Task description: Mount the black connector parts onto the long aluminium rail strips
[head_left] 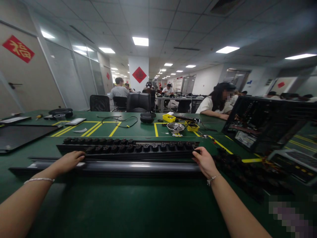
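A long black strip with a row of socket-like modules [146, 147] stretches crosswise in front of me, in or just above a dark channel. My left hand [65, 162] has its fingers closed at the strip's left end. At the right end, my right hand [206, 162] pinches it between thumb and fingers. Nearer to me lies a long, smooth black metal casing [141, 166], under and beside both hands. Just behind the held strip, a second row of similar black modules [99, 141] is partly hidden. The exact contact under my left fingers is hidden.
On the green table [128, 205], a metal bowl [175, 127] stands by a yellow bin [169, 118]. An open computer case [260, 122] and a power supply unit [294, 165] are at right. A dark panel [22, 135] lies left. A person [215, 99] leans on the table's far side.
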Available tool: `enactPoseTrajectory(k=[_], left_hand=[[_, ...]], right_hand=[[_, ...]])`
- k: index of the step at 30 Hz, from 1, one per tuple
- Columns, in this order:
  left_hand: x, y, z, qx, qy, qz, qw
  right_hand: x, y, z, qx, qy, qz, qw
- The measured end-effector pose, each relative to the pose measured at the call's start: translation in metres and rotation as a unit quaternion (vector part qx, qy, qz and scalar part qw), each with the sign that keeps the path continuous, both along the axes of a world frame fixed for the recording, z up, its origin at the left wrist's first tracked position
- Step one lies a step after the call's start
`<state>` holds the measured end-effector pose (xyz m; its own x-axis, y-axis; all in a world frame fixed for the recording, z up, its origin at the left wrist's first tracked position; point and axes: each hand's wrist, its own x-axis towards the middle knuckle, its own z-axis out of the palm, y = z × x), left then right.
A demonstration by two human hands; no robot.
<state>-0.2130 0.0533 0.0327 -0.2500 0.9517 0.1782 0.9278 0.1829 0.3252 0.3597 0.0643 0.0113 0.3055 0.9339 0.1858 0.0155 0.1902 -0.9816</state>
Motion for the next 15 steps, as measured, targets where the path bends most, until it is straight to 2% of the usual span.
enactPoseTrajectory(k=[4,7,11,15], left_hand=[[-0.009,0.004,0.0,-0.09,-0.044,-0.067,0.993],[-0.011,0.006,-0.005,-0.11,-0.057,-0.095,0.988],[-0.01,0.008,-0.008,-0.077,-0.052,-0.09,0.992],[-0.002,0.003,0.006,0.005,-0.027,-0.047,0.999]], right_hand=[[0.004,-0.002,0.0,0.006,0.034,-0.009,0.999],[0.009,-0.003,-0.002,0.02,0.035,-0.021,0.999],[0.015,-0.005,-0.002,0.046,0.028,-0.029,0.998],[0.019,-0.009,0.001,0.06,0.041,-0.031,0.997]])
